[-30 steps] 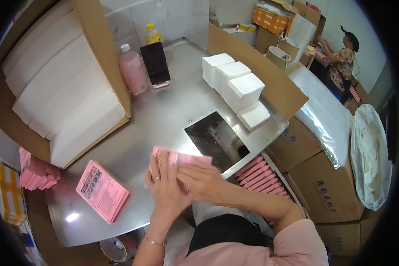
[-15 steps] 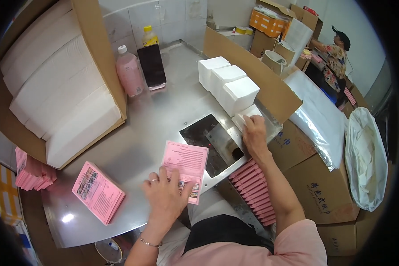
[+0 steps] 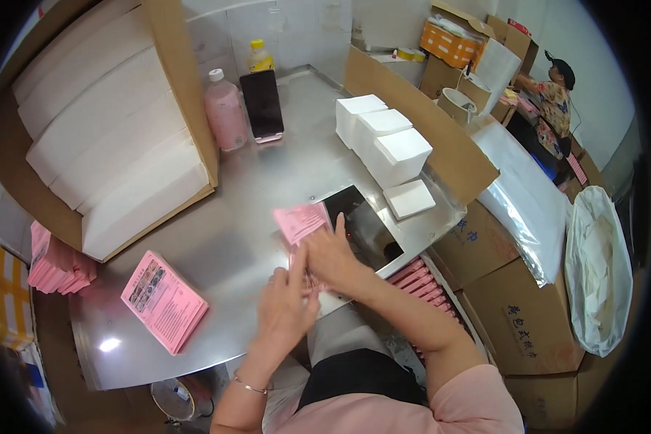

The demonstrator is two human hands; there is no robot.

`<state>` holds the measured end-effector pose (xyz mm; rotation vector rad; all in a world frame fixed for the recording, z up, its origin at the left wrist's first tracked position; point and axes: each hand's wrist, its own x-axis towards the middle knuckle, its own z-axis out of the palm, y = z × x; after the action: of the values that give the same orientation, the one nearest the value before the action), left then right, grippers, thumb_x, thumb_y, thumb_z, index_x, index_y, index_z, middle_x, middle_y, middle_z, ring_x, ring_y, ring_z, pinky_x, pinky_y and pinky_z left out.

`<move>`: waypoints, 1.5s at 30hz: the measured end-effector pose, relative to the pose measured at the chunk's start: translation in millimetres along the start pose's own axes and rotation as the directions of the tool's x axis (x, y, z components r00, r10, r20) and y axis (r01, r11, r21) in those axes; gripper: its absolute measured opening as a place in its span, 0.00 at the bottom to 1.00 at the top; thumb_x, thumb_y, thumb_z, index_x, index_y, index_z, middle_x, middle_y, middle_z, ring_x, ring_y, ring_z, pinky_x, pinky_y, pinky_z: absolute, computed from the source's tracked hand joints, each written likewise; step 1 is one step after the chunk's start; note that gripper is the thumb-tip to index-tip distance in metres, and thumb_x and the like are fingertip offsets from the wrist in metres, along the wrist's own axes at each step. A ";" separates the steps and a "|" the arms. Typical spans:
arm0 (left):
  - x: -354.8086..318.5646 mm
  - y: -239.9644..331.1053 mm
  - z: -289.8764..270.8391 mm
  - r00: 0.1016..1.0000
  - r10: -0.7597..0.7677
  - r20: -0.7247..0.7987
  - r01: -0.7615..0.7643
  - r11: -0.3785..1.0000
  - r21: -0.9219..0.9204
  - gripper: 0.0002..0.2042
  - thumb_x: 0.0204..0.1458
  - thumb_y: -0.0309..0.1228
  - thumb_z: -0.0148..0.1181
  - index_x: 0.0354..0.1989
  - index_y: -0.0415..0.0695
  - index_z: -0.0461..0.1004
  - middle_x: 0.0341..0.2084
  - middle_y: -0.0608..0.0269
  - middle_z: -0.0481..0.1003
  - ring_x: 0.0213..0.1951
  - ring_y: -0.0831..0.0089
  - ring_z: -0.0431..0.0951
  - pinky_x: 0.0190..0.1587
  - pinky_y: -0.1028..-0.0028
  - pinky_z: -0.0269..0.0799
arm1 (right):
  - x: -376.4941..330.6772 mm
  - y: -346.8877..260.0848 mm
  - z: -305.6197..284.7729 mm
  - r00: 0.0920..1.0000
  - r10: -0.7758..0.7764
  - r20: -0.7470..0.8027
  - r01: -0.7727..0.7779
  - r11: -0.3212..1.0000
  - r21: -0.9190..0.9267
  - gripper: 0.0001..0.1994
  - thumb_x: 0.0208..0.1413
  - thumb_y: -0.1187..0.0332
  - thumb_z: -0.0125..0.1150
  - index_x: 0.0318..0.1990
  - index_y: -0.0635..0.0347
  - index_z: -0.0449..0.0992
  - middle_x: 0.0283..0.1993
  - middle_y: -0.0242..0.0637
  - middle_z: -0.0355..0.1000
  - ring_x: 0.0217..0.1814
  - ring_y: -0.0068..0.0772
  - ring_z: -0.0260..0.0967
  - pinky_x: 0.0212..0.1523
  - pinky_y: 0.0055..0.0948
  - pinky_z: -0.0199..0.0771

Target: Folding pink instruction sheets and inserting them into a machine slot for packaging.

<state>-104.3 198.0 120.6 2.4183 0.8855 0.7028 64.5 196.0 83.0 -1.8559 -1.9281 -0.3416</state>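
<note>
**Pink leaflet worked between two hands at the table's near edge**

Clearly, a thin pink leaflet is being handled on the steel table. It is pinned under the right hand, whose palm lies flat with the fingers spread over the leaflet's lower part; only the upper corner shows beyond the fingertips. The left hand is brought in just beside the right, fingers extended and touching the same paper at its near edge; whether anything is pinched between them cannot be told.

The leaflet is judged to be light, limp and easily creased, and slippery on polished metal, so it is best taken at an edge or corner with thumb and forefinger while the other palm holds it flat.

Well to the left of the left hand, a stack of pink leaflets is lying. Just beyond the right hand a dark tray is set, and further off, white boxes are lined up.
</note>
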 end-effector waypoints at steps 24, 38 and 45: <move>-21.7 -34.0 -47.7 0.999 -0.022 -0.035 0.023 0.999 0.048 0.22 0.60 0.25 0.53 0.63 0.36 0.65 0.55 0.39 0.70 0.53 0.48 0.74 0.56 0.56 0.69 | -58.7 143.6 -66.9 0.888 0.287 -0.360 -0.370 0.910 -0.187 0.12 0.51 0.77 0.59 0.44 0.64 0.79 0.38 0.47 0.70 0.43 0.50 0.68 0.43 0.43 0.70; -2.0 -0.5 13.7 0.995 0.074 -0.071 -0.059 0.980 0.192 0.46 0.37 0.46 0.71 0.68 0.44 0.60 0.70 0.37 0.52 0.70 0.38 0.52 0.63 0.40 0.52 | 1.9 -27.6 -30.6 0.987 -0.119 0.108 0.103 0.985 0.141 0.15 0.50 0.69 0.58 0.45 0.63 0.76 0.44 0.48 0.73 0.51 0.48 0.73 0.69 0.68 0.47; -16.0 -9.9 -7.0 0.993 -0.036 -0.114 0.077 0.919 0.387 0.25 0.46 0.43 0.64 0.52 0.46 0.76 0.66 0.46 0.62 0.62 0.45 0.62 0.56 0.49 0.56 | -31.5 50.5 -74.2 0.924 0.333 -0.189 -0.343 0.939 -0.024 0.16 0.51 0.69 0.63 0.45 0.69 0.72 0.42 0.52 0.70 0.42 0.55 0.68 0.46 0.51 0.67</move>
<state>-123.5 195.5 115.4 2.7065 1.2353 0.6889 125.0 137.1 126.7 -2.0714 -1.4579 -0.4396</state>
